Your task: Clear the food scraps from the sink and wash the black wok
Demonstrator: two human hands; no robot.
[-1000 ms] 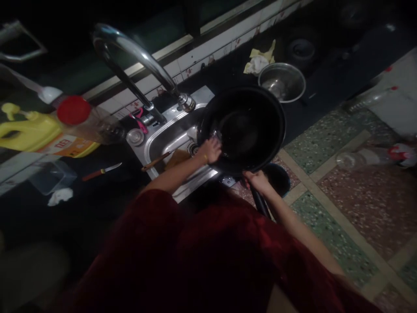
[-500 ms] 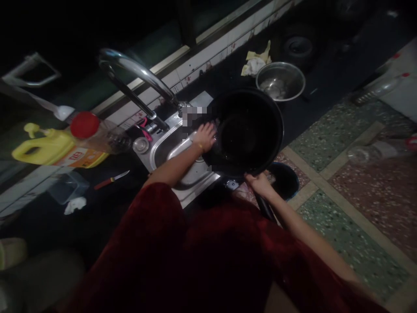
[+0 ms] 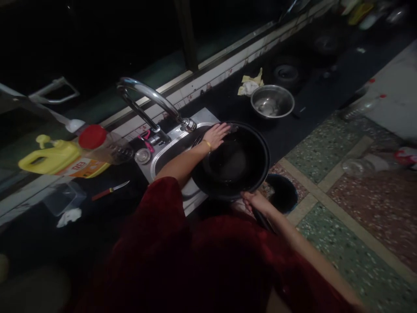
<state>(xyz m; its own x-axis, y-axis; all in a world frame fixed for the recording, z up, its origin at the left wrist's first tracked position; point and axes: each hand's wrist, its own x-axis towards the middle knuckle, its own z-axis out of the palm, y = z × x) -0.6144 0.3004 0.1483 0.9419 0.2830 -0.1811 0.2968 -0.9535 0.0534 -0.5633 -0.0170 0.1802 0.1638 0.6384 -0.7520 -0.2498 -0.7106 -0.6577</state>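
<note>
A black wok (image 3: 239, 167) is held tilted over the right part of the sink (image 3: 159, 161), with a wet sheen inside it. My right hand (image 3: 256, 202) is closed around the wok's handle where it meets the rim. My left hand (image 3: 217, 135), with a yellow band at the wrist, reaches over the sink to the wok's far left rim. Its fingers are stretched out and lie against the wok's inner side. Just left of that hand ends the spout of the curved chrome faucet (image 3: 153, 93).
A steel bowl (image 3: 273, 102) stands on the dark counter beyond the wok, near a crumpled yellow and white cloth (image 3: 250, 83). Leftward are a knife (image 3: 110, 190), a yellow jug (image 3: 52, 158) and a red-lidded jar (image 3: 93, 137). A dark bucket (image 3: 283, 193) is on the floor.
My left hand has moved from the wok's left side up along its inner wall to the far rim. My right hand keeps its hold on the handle. The view has shifted.
</note>
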